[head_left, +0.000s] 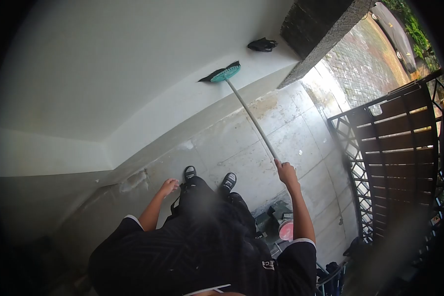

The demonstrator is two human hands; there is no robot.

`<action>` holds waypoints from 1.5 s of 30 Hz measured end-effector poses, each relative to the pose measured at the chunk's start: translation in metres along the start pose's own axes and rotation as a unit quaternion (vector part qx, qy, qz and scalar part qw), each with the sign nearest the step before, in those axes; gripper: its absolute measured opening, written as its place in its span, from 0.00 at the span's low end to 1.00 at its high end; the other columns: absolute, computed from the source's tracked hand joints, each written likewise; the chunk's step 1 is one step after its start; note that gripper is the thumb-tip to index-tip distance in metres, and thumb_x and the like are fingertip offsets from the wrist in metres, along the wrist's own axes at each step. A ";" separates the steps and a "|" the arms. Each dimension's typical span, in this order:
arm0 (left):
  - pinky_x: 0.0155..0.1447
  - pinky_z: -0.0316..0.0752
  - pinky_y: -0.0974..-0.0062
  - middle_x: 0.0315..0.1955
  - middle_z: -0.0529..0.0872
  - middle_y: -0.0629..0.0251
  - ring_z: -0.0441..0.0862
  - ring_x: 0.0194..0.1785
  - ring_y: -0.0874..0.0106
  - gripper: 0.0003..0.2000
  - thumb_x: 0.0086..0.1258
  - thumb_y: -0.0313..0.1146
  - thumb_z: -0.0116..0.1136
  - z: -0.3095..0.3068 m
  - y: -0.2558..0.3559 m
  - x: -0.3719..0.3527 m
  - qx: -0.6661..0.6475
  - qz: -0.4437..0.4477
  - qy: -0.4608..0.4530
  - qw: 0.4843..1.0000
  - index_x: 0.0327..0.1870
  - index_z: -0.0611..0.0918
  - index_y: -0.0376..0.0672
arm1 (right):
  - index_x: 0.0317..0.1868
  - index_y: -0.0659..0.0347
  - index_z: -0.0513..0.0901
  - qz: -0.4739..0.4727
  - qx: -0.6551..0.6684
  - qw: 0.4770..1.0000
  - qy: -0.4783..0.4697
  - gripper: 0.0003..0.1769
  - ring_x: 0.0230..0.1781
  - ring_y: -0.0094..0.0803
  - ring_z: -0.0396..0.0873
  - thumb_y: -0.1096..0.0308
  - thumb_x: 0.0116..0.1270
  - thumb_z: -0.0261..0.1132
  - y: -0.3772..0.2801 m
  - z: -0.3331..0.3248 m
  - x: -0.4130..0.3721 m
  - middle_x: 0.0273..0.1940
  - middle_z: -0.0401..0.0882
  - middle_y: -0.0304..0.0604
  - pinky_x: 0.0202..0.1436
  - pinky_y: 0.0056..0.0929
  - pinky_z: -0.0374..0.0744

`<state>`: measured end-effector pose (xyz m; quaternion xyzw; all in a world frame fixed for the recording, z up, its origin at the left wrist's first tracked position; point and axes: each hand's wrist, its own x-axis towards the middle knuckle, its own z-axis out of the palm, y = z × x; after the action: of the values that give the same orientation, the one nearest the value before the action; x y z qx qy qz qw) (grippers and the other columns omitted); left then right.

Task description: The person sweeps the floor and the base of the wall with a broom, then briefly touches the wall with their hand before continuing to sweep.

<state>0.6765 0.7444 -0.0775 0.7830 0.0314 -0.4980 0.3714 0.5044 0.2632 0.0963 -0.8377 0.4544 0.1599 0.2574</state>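
Observation:
My right hand is wrapped round the lower end of a long pale broom handle. At the handle's far end, the green broom head with dark bristles rests on the white ledge along the wall. My left hand is raised in front of my left thigh, away from the broom, with its fingers curled; what they hold, if anything, is too small to make out.
A black crumpled item lies on the ledge near a dark pillar. A slatted metal gate stands at the right. A pink round container and dark blocks are on the tiled floor beside my legs.

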 end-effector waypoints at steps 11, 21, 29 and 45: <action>0.37 0.66 0.72 0.32 0.77 0.66 0.74 0.32 0.73 0.14 0.57 0.44 0.45 0.063 -0.035 -0.021 -0.086 -0.047 0.010 0.995 0.39 0.72 0.48 | 0.17 0.70 0.73 -0.079 0.047 0.991 0.096 0.31 0.24 0.52 0.72 0.46 0.58 0.45 0.014 -0.028 0.004 0.20 0.72 0.59 0.29 0.42 0.68; 0.37 0.67 0.69 0.35 0.77 0.64 0.73 0.36 0.72 0.16 0.55 0.46 0.45 0.074 -0.045 -0.003 -0.057 -0.045 -0.007 0.997 0.41 0.72 0.47 | 0.30 0.76 0.71 -0.051 0.028 0.998 0.020 0.34 0.23 0.49 0.75 0.44 0.57 0.43 0.036 -0.011 0.074 0.25 0.73 0.62 0.26 0.37 0.73; 0.37 0.68 0.69 0.34 0.76 0.63 0.73 0.33 0.72 0.16 0.55 0.45 0.45 0.085 -0.023 0.006 -0.025 -0.075 -0.025 0.997 0.40 0.72 0.45 | 0.22 0.72 0.73 -0.020 0.013 0.998 0.063 0.32 0.24 0.55 0.70 0.45 0.58 0.44 0.102 -0.022 -0.078 0.23 0.71 0.62 0.32 0.45 0.67; 0.32 0.67 0.76 0.30 0.77 0.68 0.72 0.30 0.77 0.14 0.58 0.43 0.43 0.052 -0.023 0.020 -0.021 0.011 0.017 1.000 0.39 0.73 0.47 | 0.29 0.74 0.73 -0.023 0.020 0.999 0.030 0.33 0.29 0.52 0.74 0.44 0.58 0.43 0.048 -0.043 0.061 0.27 0.73 0.63 0.33 0.41 0.71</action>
<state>0.6375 0.7233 -0.1178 0.7837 0.0393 -0.4797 0.3927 0.4979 0.1757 0.0869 -0.8468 0.4457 0.1198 0.2645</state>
